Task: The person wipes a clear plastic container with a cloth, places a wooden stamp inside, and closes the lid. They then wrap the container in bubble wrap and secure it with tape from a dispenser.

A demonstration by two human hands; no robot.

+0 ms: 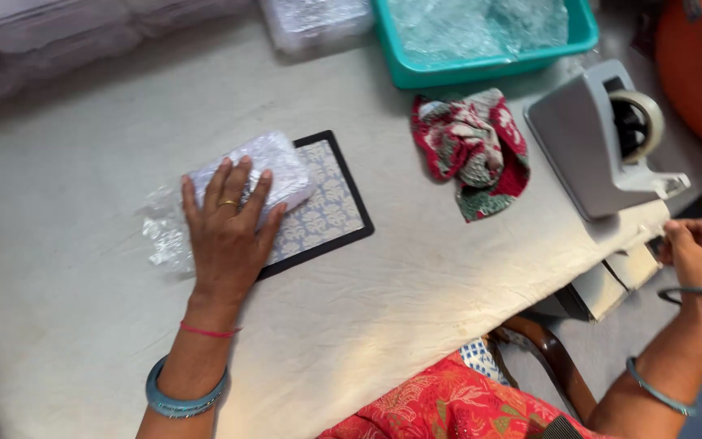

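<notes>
A red patterned garment (448, 402) is filling the bottom edge at six o'clock, nearest the camera. Above it, the left hand (227, 232) is lying palm-down with its fingers spread, pressing flat on a bubble-wrapped packet (266, 167), so this grip is open and closing on nothing. The packet is resting partly on a black-bordered mat with a pale leaf print (331, 207), which is lying on the cloth-covered counter (107, 309); loose clear plastic (164, 232) is trailing from the packet toward nine o'clock. The right hand (700, 252), at three o'clock, is reaching over the counter's edge with fingers curled at the front of a grey tape dispenser (591, 150); whether this grip is pinching anything I cannot tell. A crumpled red and green cloth (473, 150) is lying between mat and dispenser. At twelve o'clock a teal tub holding clear wrap (481, 69) is standing.
</notes>
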